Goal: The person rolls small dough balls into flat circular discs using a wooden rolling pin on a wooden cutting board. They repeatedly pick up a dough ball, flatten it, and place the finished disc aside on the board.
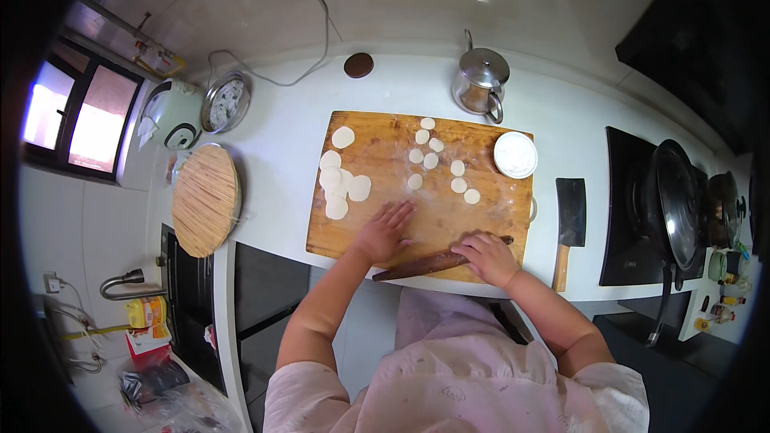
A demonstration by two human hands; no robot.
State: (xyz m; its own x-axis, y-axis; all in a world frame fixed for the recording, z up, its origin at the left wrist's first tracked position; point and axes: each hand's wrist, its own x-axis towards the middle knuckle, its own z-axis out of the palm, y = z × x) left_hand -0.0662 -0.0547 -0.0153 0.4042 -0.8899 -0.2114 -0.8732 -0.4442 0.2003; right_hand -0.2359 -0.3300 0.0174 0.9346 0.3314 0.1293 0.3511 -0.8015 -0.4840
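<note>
On a floured wooden cutting board my left hand lies palm down, its fingers stretched out and apart. No dough shows beneath it. My right hand is closed over a dark rolling pin, which lies slanted along the board's near edge. Thin round dough wrappers lie at the board's left, several of them overlapping. Toward the middle and right are several small flattened dough pieces. A white bowl of flour stands on the board's far right corner.
A cleaver lies right of the board, beside a black stove with a lidded pan. Behind stand a steel pot and a brown round lid. To the left are a metal bowl and a round woven tray.
</note>
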